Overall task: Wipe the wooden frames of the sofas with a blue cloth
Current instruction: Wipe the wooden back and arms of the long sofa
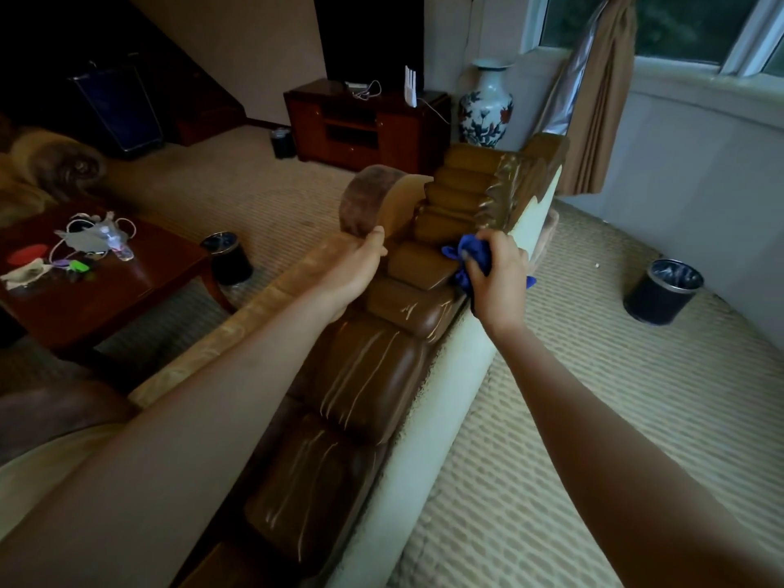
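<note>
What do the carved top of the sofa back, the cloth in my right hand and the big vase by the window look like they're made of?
Carved sofa top: probably varnished wood, brown with glossy highlights on scalloped carving.
Blue cloth: soft fabric, possibly microfibre; it bunches and folds in the right hand.
Vase: likely glazed porcelain, shiny white with a dark floral pattern.

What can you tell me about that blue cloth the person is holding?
The bright blue cloth looks soft and is crumpled into a bunch, not spread flat. The right hand grips it, fingers curled round it, so only bits show: folds above the knuckles, a corner to the right. It is pressed against the glossy brown carved wooden frame along the sofa's back.
</note>
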Available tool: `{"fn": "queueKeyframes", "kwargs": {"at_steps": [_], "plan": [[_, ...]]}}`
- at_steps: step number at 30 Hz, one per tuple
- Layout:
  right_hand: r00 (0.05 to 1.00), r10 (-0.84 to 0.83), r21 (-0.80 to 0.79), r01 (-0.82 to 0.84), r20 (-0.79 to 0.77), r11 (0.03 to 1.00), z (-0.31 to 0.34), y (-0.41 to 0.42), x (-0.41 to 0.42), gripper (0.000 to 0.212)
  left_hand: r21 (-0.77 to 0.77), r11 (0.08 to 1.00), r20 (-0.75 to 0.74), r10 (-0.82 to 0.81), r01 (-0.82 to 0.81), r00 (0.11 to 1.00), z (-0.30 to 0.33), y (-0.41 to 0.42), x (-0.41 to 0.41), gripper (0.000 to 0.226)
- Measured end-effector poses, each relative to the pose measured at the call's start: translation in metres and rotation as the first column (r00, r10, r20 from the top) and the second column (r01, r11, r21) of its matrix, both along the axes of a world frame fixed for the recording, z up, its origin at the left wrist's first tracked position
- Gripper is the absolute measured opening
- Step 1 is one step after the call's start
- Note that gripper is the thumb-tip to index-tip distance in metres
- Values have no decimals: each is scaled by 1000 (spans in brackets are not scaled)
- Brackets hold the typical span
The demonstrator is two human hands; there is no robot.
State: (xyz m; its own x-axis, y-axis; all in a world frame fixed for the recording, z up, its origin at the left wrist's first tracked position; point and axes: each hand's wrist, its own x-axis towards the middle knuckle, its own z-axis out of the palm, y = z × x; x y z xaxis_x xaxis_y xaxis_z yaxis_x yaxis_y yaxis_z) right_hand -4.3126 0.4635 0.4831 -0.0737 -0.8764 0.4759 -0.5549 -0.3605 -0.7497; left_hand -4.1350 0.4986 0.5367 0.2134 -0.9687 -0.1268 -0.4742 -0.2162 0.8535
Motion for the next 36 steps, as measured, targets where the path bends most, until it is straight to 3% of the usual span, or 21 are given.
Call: {"fn": "queueKeyframes", "kwargs": {"at_steps": [2,5,7,10,13,15,17,21,27,36], "plan": [[997,28,23,-29,65,999,-8,-2,-7,18,7,999,3,-31,31,1000,-1,1,3,55],[997,12,217,-27,70,976,-14,-2,-18,16,3,998,12,-61,61,998,-3,1,2,55],[984,-34,288,-19,175,957,-13,2,-19,14,0,998,29,-66,66,997,-1,-1,2,56],[968,-54,165,13,243,986,4,9,-5,14,6,997,51,-75,75,996,4,-9,4,59],[996,-84,34,84,11,996,17,7,9,19,-5,996,34,-87,87,996,6,-16,4,57],[956,-162,-39,157,-246,987,17,4,13,24,-10,994,24,-105,106,994,5,-18,3,57],[902,-210,-139,168,-377,976,14,1,10,24,-7,993,6,-122,122,993,2,-18,2,56],[846,-234,-199,155,-479,968,8,-2,6,21,-14,993,-5,-115,115,993,0,-17,5,52],[723,-238,-74,252,-648,965,25,4,-1,25,-41,990,19,-134,135,991,8,-9,8,51],[762,-306,-52,338,-570,940,28,8,4,34,-76,989,16,-127,127,992,14,-3,9,49]]}}
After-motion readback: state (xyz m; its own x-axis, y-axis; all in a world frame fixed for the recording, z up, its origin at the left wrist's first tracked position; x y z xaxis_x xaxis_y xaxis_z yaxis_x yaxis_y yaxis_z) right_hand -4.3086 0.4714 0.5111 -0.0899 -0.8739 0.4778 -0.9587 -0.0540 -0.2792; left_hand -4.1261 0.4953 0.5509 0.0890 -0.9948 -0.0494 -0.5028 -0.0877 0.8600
